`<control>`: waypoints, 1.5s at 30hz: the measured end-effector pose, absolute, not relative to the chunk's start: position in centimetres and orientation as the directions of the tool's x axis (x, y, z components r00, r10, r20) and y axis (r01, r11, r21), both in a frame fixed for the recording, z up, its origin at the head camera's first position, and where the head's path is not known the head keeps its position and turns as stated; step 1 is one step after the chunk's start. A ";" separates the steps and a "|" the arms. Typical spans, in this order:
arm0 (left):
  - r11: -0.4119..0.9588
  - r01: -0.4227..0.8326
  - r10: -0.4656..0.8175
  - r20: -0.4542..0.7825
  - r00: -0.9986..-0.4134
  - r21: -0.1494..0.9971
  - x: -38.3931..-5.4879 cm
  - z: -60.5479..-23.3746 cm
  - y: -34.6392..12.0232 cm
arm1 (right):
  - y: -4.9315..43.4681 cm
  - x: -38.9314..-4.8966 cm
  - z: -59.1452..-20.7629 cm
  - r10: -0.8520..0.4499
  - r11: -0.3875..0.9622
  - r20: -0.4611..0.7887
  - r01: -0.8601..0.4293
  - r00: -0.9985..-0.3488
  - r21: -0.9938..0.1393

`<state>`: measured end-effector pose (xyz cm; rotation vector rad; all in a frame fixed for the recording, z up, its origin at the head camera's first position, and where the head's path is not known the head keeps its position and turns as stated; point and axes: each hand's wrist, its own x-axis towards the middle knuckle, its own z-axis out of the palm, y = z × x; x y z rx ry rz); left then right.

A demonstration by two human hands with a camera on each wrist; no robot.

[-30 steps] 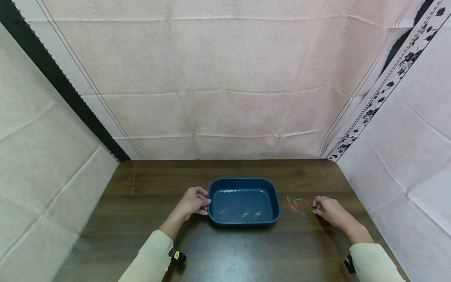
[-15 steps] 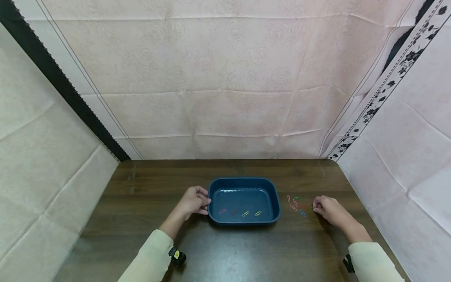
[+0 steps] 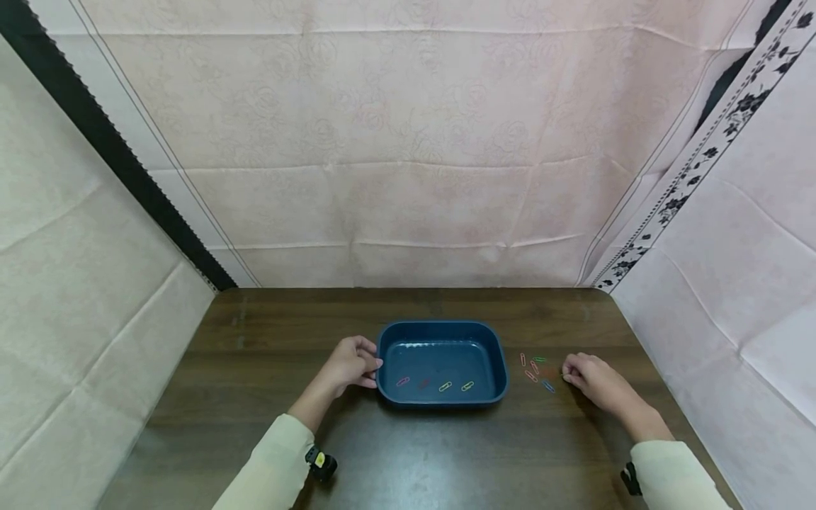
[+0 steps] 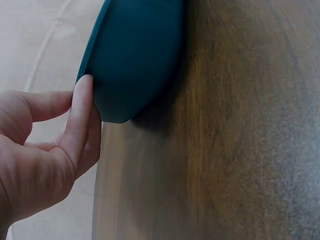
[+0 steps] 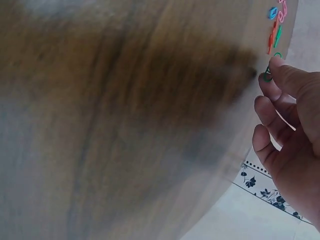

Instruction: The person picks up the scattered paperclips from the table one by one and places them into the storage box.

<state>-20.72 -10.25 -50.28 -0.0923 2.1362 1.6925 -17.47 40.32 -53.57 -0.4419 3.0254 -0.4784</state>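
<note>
My left hand (image 3: 352,365) pinches the left rim of a dark blue rectangular tray (image 3: 446,361), with thumb and fingers at its edge in the left wrist view. Inside the tray lie a pink paper clip (image 3: 403,381), a red paper clip (image 3: 423,384) and two yellow paper clips (image 3: 445,387). To the right of the tray, my right hand (image 3: 589,379) holds a green paper clip (image 5: 268,75) between thumb and index finger, close over the table. Its other fingers are loosely bent. In the head view those fingers mostly hide the clip.
Between tray and right hand lie several loose paper clips: pink ones (image 3: 531,376), a green one (image 3: 539,358), a blue one (image 3: 547,386) and a red one (image 5: 272,37). The brown wooden table (image 3: 395,453) is bordered by hanging pale cloths (image 3: 408,212) at back and sides.
My right hand has shifted very slightly left, and the green paper clip at its fingertips shows less in the head view. The left hand and tray stay in place.
</note>
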 end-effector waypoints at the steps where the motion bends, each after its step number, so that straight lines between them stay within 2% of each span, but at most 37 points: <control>1: 0.261 -0.301 0.199 -0.356 -0.913 0.917 -20.7 -50.3 -10.2 | 40.2 -17.5 -53.4 -0.291 0.909 0.008 -0.279 -0.957 -0.309; 12: 0.267 -0.302 0.201 -0.359 -0.912 0.915 -20.6 -50.2 -10.3 | 39.2 -17.7 -51.8 -0.393 0.848 0.206 -0.440 -0.896 -0.294; 20: 0.263 -0.299 0.207 -0.357 -0.911 0.917 -20.7 -50.4 -10.3 | 37.3 -18.4 -50.3 -0.420 0.810 0.271 -0.493 -0.866 -0.318; 33: 0.268 -0.301 0.205 -0.360 -0.910 0.915 -20.7 -50.3 -10.3 | 33.8 -20.2 -47.7 -0.499 0.780 0.224 -0.547 -0.837 -0.305; 45: 0.280 -0.308 0.202 -0.369 -0.907 0.909 -20.6 -50.1 -10.4 | 29.8 -21.6 -46.2 -0.576 0.710 0.209 -0.611 -0.790 -0.350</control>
